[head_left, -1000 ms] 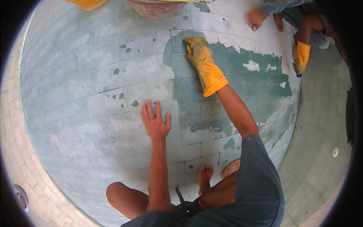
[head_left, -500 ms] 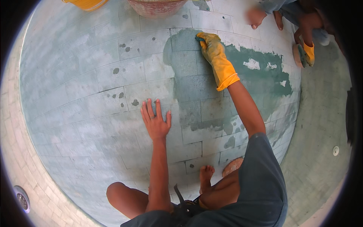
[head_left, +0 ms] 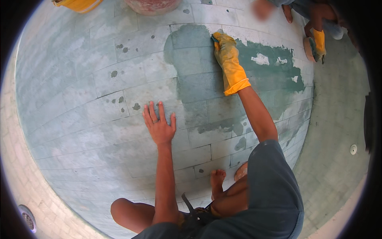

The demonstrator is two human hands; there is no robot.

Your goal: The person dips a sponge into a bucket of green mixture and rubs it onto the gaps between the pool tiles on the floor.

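Observation:
My right hand point(head_left: 227, 59), in a long yellow-orange rubber glove, reaches forward over the tiled floor point(head_left: 131, 153). Its fingers are closed around a small dark green pad point(head_left: 215, 36), mostly hidden by the glove and pressed to the tiles. Around it spreads a wet, darker patch point(head_left: 189, 59), with thick green slurry point(head_left: 254, 53) to its right broken by pale gaps. My bare left hand point(head_left: 160, 129) lies flat on the tiles, left of the wet patch, fingers spread and holding nothing.
A yellow bucket point(head_left: 81, 4) and a worn red tub point(head_left: 153, 6) stand at the far edge. At far right, another person's yellow-gloved hand point(head_left: 319, 42) is by a round pinkish container point(head_left: 309, 48). A drain point(head_left: 27, 218) lies lower left, a white round fitting point(head_left: 353, 149) right.
My right hand has slid a little to the right across the wet patch with the pad. My left hand stays flat on the tiles. The other person's gloved hand has shifted slightly.

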